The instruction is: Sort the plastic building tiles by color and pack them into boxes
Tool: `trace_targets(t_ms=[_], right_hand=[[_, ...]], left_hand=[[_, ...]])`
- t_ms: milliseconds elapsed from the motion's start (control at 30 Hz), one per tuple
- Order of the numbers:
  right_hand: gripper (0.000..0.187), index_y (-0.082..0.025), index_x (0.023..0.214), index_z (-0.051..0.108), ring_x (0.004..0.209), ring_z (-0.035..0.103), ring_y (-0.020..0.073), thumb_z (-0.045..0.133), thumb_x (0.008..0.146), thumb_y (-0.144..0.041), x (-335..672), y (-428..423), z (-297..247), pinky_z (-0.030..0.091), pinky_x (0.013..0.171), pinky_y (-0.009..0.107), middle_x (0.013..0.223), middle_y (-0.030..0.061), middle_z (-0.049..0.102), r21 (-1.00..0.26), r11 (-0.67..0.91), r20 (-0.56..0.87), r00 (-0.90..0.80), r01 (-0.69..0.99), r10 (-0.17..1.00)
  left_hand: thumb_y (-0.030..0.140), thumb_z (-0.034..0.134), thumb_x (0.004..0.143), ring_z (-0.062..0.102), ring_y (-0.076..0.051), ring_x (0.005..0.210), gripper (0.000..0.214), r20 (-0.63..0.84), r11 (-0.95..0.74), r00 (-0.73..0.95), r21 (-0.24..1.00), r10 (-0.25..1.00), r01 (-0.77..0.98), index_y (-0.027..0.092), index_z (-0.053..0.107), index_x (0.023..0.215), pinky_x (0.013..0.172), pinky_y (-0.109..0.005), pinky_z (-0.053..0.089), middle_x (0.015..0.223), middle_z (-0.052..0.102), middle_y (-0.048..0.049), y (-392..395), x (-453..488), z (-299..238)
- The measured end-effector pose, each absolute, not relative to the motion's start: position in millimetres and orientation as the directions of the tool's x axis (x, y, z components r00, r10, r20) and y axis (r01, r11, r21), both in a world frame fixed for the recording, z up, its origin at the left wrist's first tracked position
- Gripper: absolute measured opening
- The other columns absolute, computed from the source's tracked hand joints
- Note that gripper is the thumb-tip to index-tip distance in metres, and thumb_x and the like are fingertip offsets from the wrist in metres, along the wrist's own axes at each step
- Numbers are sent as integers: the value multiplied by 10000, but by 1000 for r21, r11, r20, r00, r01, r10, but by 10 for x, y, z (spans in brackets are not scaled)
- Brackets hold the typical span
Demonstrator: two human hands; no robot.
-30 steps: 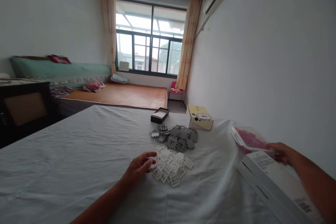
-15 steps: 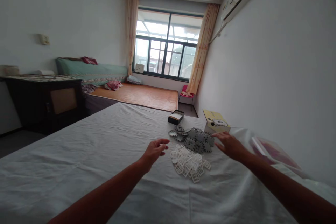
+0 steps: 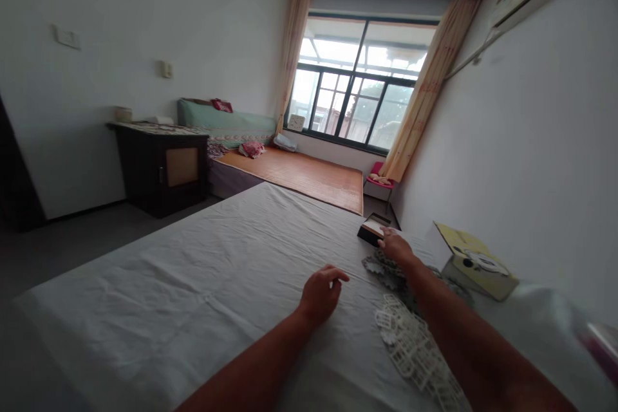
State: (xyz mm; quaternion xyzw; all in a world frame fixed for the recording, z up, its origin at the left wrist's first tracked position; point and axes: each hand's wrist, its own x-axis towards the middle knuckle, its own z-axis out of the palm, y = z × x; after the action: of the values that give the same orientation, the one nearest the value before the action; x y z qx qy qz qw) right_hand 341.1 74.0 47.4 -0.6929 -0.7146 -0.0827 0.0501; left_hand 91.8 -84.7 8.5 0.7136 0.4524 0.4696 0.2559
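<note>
My right hand reaches over the grey gear-shaped pieces to a small open black box. Its fingers lie over the rim and the thumb is against the near outer side. White material shows inside the box. My left hand hangs above the white cloth, left of the pieces, with the index finger out and the other fingers loosely bent; nothing is in it. A heap of white grid-like plastic pieces lies below the grey ones, partly hidden by my right forearm.
A yellow and white carton stands by the right wall. The white cloth covers the table in wrinkles. Beyond it are a bed with a brown mat, a dark cabinet and a pink chair.
My right hand has moved from the right side of the grey pieces to the black box. The view has swung left. My left hand stays empty above the cloth.
</note>
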Motion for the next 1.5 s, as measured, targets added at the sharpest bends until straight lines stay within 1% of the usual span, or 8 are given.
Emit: trace_targets(t_ms=[167, 467, 600, 733, 933, 1067, 1233, 1500], right_hand=[[459, -98, 1246, 469, 974, 610, 254, 487, 853, -333, 3452, 1048, 317, 422, 782, 312, 1055, 200, 641, 64, -23, 100, 17, 998, 995], [300, -197, 1019, 649, 1014, 598, 211, 424, 884, -344, 3464, 1218, 318, 406, 819, 269, 1034, 116, 673, 87, 38, 90, -46, 995, 995], [352, -211, 1008, 661, 1004, 601, 199, 338, 916, -314, 3443, 1162, 363, 405, 824, 268, 1038, 107, 672, 99, 43, 128, -56, 994, 990], [349, -193, 994, 665, 922, 625, 206, 349, 910, -314, 3373, 1052, 438, 426, 775, 284, 984, 125, 671, 115, 31, 160, -50, 993, 986], [332, -237, 1082, 629, 991, 591, 188, 383, 907, -377, 3218, 945, 526, 432, 771, 264, 1187, 97, 565, 144, 54, 231, -86, 988, 969], [315, -229, 1011, 658, 968, 601, 217, 397, 898, -363, 3125, 972, 527, 446, 756, 303, 1125, 100, 600, 175, 65, 212, -102, 982, 972], [338, -162, 982, 677, 968, 609, 263, 395, 883, -318, 3050, 1074, 519, 442, 778, 349, 1075, 159, 638, 194, 58, 173, -92, 979, 981], [364, -135, 981, 694, 914, 642, 256, 387, 863, -290, 3075, 1170, 563, 454, 726, 309, 1005, 189, 674, 197, 7, 94, -26, 980, 995]], left_hand=[[97, 455, 748, 603, -139, 866, 310, 431, -473, 199, 759, 880, 447, 228, 694, 895, 813, -237, 458, 960, 665, -12, -881, 978, 107], [113, 457, 762, 600, -141, 890, 314, 418, -482, 240, 745, 876, 461, 249, 693, 920, 847, -243, 453, 987, 664, 2, -907, 1007, 109], [122, 451, 773, 604, -142, 881, 306, 425, -476, 219, 742, 879, 471, 247, 692, 912, 829, -242, 457, 983, 666, 1, -890, 1002, 113], [115, 451, 771, 604, -140, 869, 301, 429, -463, 185, 747, 884, 477, 241, 691, 901, 815, -238, 458, 965, 666, -2, -882, 978, 142], [105, 447, 771, 601, -139, 866, 304, 429, -457, 173, 751, 887, 477, 233, 690, 902, 815, -236, 455, 966, 663, -8, -890, 952, 162], [108, 450, 767, 601, -139, 867, 304, 431, -461, 177, 754, 885, 469, 239, 688, 903, 818, -240, 454, 965, 664, -5, -879, 965, 135], [112, 455, 759, 602, -137, 884, 303, 449, -475, 172, 758, 877, 447, 251, 690, 890, 820, -236, 451, 950, 667, 7, -854, 986, 79], [127, 455, 768, 604, -136, 882, 304, 434, -466, 180, 758, 883, 457, 267, 689, 902, 825, -242, 451, 958, 666, 21, -870, 995, 88]])
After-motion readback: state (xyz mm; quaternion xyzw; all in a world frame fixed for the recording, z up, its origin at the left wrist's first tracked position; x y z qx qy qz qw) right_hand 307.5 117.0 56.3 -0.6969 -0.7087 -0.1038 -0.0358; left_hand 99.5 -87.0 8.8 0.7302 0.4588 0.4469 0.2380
